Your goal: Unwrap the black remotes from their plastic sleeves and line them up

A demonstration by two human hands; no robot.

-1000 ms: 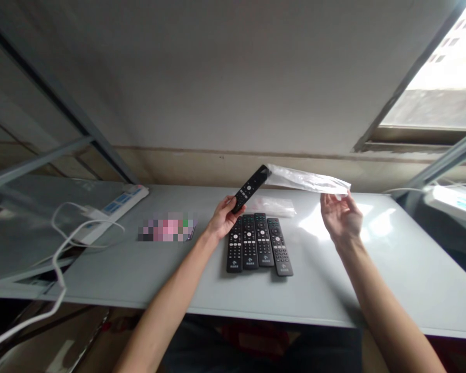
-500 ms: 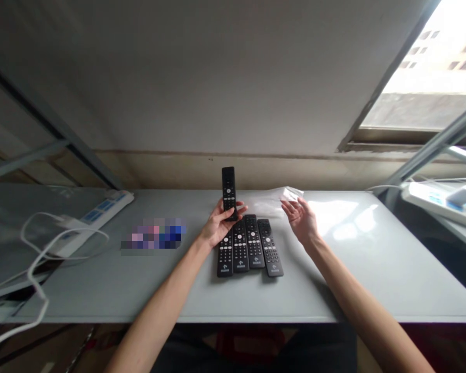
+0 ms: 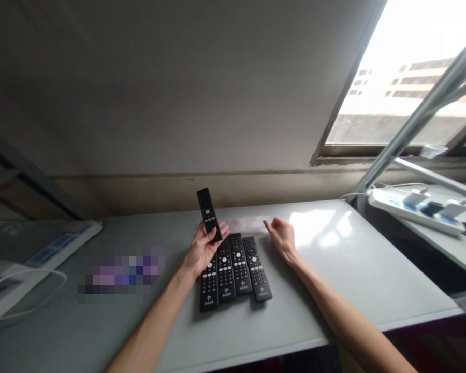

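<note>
A black remote [image 3: 208, 213] stands nearly upright, button side out, above four flat remotes [image 3: 233, 269].

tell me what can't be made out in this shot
All in the head view:
- The pixelated patch on the table: blurred, so the item is unreadable.
- Leftmost remote of the row: its top is hidden by the left hand.
- Held remote: button labels too small.
- Clear bags by the right hand: washed out by glare, count unclear.
- Left power strip: cut off by the edge.
</note>
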